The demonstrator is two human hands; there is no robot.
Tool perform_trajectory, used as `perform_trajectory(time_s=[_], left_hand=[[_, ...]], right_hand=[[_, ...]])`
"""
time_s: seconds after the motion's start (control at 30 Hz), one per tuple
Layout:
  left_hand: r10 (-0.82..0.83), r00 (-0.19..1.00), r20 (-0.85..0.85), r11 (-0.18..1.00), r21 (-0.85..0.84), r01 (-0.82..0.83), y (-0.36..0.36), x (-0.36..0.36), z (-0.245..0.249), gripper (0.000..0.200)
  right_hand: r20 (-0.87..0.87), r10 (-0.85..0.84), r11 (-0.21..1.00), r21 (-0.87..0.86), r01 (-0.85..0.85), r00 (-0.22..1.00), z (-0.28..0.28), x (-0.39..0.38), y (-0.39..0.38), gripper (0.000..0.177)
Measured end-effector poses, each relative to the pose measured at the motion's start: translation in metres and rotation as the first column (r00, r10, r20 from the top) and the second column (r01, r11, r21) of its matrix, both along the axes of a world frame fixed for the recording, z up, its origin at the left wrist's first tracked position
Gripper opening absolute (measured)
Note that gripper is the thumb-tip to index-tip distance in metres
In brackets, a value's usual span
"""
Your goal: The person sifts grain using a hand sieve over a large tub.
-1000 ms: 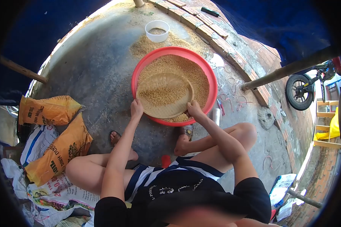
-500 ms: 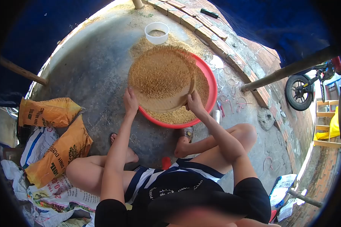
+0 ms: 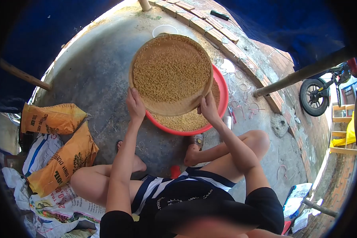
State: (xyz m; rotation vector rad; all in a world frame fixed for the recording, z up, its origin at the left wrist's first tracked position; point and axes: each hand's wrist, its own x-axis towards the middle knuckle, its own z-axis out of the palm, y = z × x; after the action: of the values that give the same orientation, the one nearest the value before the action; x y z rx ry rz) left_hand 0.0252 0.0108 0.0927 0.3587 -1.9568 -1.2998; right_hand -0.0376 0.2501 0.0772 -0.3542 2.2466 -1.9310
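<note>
Between my hands is a round, shallow winnowing basket [image 3: 168, 109], gripped by its rim. My left hand [image 3: 135, 104] is closed on the near left rim, and my right hand [image 3: 208, 108] on the near right rim. Unhusked grain [image 3: 170, 77] covers the middle of the basket, with scattered grains toward its far side. Below it on the floor stands a wide red basin [image 3: 223, 93] of grain, partly hidden by the basket. Beyond the far rim, a white plastic tub [image 3: 165, 29] shows only its upper part.
Orange and white sacks [image 3: 63, 158] lie at my left. A metal can [image 3: 227, 121] and red-handled pliers [image 3: 231, 115] sit right of the basin. A low brick border [image 3: 214, 36] curves along the right, near a wooden pole [image 3: 301, 75] and a motorbike wheel [image 3: 314, 97].
The basket has risen toward me and shifted slightly left and away, covering more of the tub. The grain, blurred and tossed before, now lies more settled in it.
</note>
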Motion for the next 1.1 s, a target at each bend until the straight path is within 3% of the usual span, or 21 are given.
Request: perform_trajectory(time_s=[0.03, 0.1, 0.13, 0.2, 0.33, 0.4, 0.43, 0.5, 0.53, 0.6, 0.73, 0.8, 0.83, 0.9, 0.93, 1.0, 1.03, 1.1], left_hand=[[0.0, 1.0, 0.003, 1.0, 0.003, 0.0, -0.002, -0.001, -0.011, 0.037], [0.046, 0.975, 0.216, 0.996, -0.081, -0.029, -0.01, -0.004, -0.058, 0.038], [0.046, 0.975, 0.217, 0.996, -0.082, -0.028, -0.01, -0.004, -0.081, 0.038], [0.077, 0.842, 0.534, 0.996, -0.085, -0.038, -0.009, 0.004, -0.119, 0.039], [0.058, 0.841, 0.537, 0.996, -0.084, -0.014, -0.007, 0.006, -0.118, 0.039], [0.091, 0.895, 0.437, 0.99, -0.139, -0.033, -0.008, 0.004, -0.081, 0.039], [0.092, 0.897, 0.433, 0.989, -0.142, -0.033, -0.004, 0.005, -0.055, 0.039], [0.041, 0.987, 0.156, 0.999, -0.042, -0.034, 0.003, 0.005, -0.01, 0.038], [0.041, 0.988, 0.152, 0.998, -0.045, -0.034, 0.002, 0.002, -0.004, 0.038], [0.018, 1.0, 0.003, 0.998, -0.061, -0.018, 0.001, -0.001, 0.0, 0.037], [0.026, 0.993, 0.115, 0.998, -0.06, -0.019, -0.006, -0.007, -0.047, 0.038], [0.07, 0.905, 0.419, 0.997, -0.055, -0.052, -0.005, -0.005, -0.08, 0.043], [0.069, 0.904, 0.422, 0.997, -0.054, -0.051, -0.005, -0.004, -0.097, 0.043], [0.0, 0.764, 0.645, 1.0, 0.013, -0.011, -0.006, 0.0, -0.12, 0.047], [-0.004, 0.763, 0.646, 1.0, 0.014, -0.007, -0.009, 0.001, -0.126, 0.047], [-0.097, 0.648, 0.755, 0.995, 0.098, 0.033, -0.009, 0.0, -0.128, 0.048], [-0.1, 0.65, 0.753, 0.994, 0.098, 0.04, -0.008, -0.003, -0.123, 0.048], [-0.02, 0.806, 0.591, 1.0, 0.016, 0.014, -0.007, -0.009, -0.106, 0.047]], right_hand=[[0.003, 0.0, 1.0, 0.003, 0.0, 1.0, -0.008, -0.002, 0.001, 0.024], [0.157, 0.027, 0.994, 0.099, -0.043, 0.987, -0.032, -0.006, 0.002, 0.023], [0.158, 0.027, 0.994, 0.099, -0.043, 0.987, -0.04, -0.006, 0.005, 0.023], [0.515, 0.041, 0.957, 0.226, -0.181, 0.856, -0.053, -0.008, 0.014, 0.022], [0.551, 0.036, 0.949, 0.243, -0.202, 0.833, -0.055, -0.002, 0.016, 0.022], [0.316, -0.042, 0.975, 0.221, -0.031, 0.948, -0.035, 0.002, 0.008, 0.016], [0.311, -0.042, 0.975, 0.218, -0.029, 0.949, -0.032, 0.002, 0.007, 0.016], [-0.082, -0.091, 0.99, 0.103, 0.099, 0.992, -0.024, 0.0, 0.002, 0.019], [-0.086, -0.092, 0.99, 0.1, 0.1, 0.992, -0.018, -0.002, 0.0, 0.019], [-0.087, -0.087, 0.996, 0.023, 0.089, 0.992, -0.008, -0.003, -0.003, 0.016], [0.069, -0.035, 0.994, 0.106, 0.028, 0.997, -0.02, -0.007, 0.001, 0.015], [0.279, -0.065, 0.979, 0.206, 0.007, 0.958, -0.036, -0.005, 0.008, 0.017], [0.282, -0.066, 0.978, 0.207, 0.007, 0.957, -0.042, -0.003, 0.012, 0.017], [0.496, -0.041, 0.974, 0.215, -0.076, 0.867, -0.052, 0.004, 0.018, 0.019], [0.498, -0.045, 0.974, 0.215, -0.073, 0.866, -0.056, 0.007, 0.019, 0.019], [0.546, -0.065, 0.969, 0.235, -0.079, 0.835, -0.056, 0.012, 0.02, 0.022], [0.543, -0.069, 0.969, 0.235, -0.072, 0.837, -0.053, 0.011, 0.02, 0.022], [0.449, -0.031, 0.988, 0.147, -0.039, 0.893, -0.042, 0.008, 0.02, 0.02]])
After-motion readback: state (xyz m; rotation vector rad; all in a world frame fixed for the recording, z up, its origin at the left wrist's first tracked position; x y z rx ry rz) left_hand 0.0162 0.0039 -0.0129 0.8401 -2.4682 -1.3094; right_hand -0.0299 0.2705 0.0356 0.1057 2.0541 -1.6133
